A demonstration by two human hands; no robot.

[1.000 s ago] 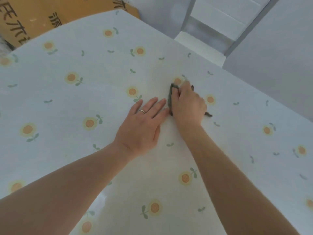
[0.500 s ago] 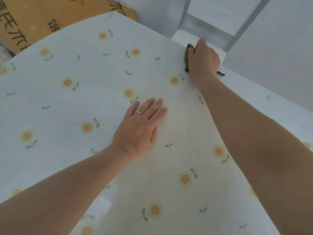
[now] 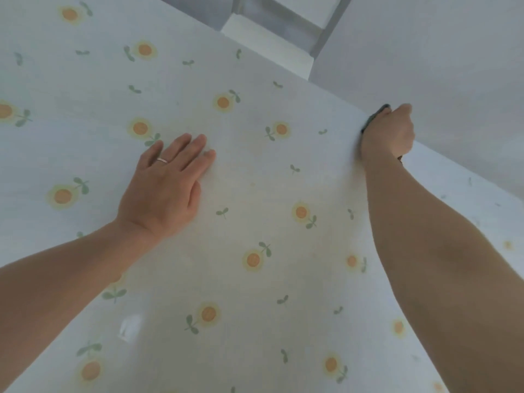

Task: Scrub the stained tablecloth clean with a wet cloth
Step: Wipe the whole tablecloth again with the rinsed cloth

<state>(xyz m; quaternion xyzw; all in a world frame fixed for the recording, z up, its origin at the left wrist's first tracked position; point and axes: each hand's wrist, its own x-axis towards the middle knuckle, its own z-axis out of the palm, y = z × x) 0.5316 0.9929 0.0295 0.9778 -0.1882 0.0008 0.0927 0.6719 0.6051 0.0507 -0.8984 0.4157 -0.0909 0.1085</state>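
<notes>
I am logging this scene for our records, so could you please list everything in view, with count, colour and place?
tablecloth: one, white with orange flowers and green leaves, covering the table across most of the view.
yellowish patch: one, faint, on the tablecloth between the two arms.
cloth: one, dark green-grey, at the table's far right edge, largely covered by fingers.
ledge: one, white, beyond the far edge, top centre.
wall: one, pale grey, top right.
ring: one, silver, worn on a finger, left of centre.
left hand: one, flat on the tablecloth, fingers straight.
right hand: one, its grip curled round the cloth at the far edge.
</notes>
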